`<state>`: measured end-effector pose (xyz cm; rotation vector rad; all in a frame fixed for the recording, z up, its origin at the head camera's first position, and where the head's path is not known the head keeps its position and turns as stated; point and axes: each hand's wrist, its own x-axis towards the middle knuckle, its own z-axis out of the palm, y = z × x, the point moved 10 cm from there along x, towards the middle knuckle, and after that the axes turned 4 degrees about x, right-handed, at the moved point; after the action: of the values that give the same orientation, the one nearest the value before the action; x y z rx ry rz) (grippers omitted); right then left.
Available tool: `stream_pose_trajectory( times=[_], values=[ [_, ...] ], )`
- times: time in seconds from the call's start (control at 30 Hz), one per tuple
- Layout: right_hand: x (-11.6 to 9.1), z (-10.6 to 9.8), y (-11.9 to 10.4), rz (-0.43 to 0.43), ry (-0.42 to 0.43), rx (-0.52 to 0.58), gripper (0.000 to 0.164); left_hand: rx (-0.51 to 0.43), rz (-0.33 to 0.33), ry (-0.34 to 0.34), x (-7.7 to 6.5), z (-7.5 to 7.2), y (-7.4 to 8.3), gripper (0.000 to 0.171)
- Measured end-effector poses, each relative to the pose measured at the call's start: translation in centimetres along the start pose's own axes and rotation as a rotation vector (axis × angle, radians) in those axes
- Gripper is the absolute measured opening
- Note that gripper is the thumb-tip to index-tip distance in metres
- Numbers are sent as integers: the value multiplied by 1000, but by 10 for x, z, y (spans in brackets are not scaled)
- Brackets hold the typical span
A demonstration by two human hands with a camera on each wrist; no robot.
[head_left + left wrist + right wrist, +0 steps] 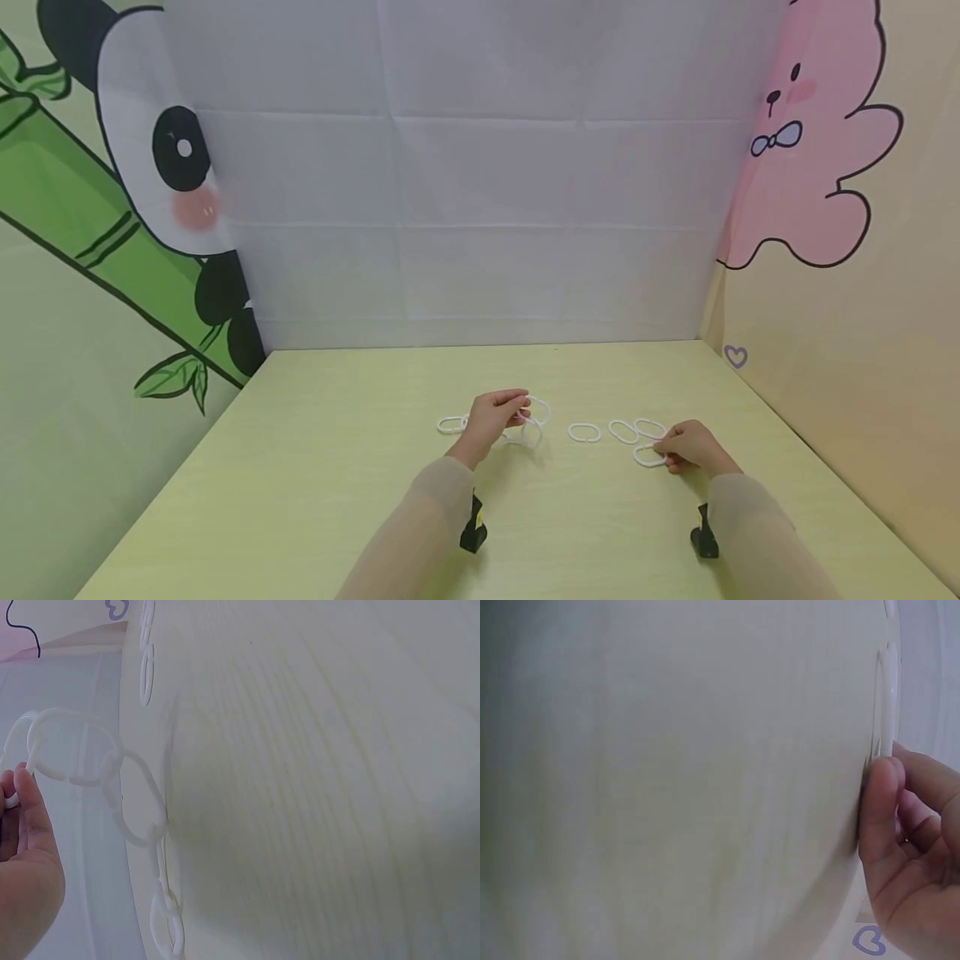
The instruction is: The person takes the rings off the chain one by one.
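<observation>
You can read no letters, brands or numbers in any of the 3 views; the 1 sign you can make out is a purple outlined heart (736, 356), low on the cream wall (840, 375) at your right. The yellow mark (479, 518) on the black device (472, 536) by your left sleeve (408, 529) is too small to read

links (112, 763): smooth plastic | tabletop (300, 467): matt, wood-grained | backdrop (487, 175): creased, cloth-like | sleeves (412, 533): matt cloth
</observation>
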<state>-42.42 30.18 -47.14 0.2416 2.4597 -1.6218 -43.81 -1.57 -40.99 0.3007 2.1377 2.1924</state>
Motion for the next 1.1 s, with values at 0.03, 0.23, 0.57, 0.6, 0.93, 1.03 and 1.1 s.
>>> stream_pose_trajectory(
  times=[0.03, 0.23, 0.57, 0.6, 0.93, 1.03, 1.1],
  values=[
    [0, 0, 0, -4, 0, -4, 12, -4, -1, 2, 0, 0, 0, 27],
    [-1, 2, -3, -28, -12, -17, 13, -6, -1, 19, -1, -1, -1, 27],
    [-4, 1, -5, -26, -8, -34, 14, -4, 11, 23, -1, -1, 0, 26],
    [-4, 1, -5, -24, -10, -33, 13, -5, 10, 23, -1, -2, 0, 26],
    [0, -11, -17, -38, 23, 35, 15, -5, -4, 30, -1, -3, -3, 28],
    [1, -16, -26, -52, 39, 87, 14, -3, 0, 31, -1, -3, -2, 27],
    [0, -19, -34, -72, 38, 104, 16, -6, 2, 33, -2, -3, -2, 27]
  ],
)
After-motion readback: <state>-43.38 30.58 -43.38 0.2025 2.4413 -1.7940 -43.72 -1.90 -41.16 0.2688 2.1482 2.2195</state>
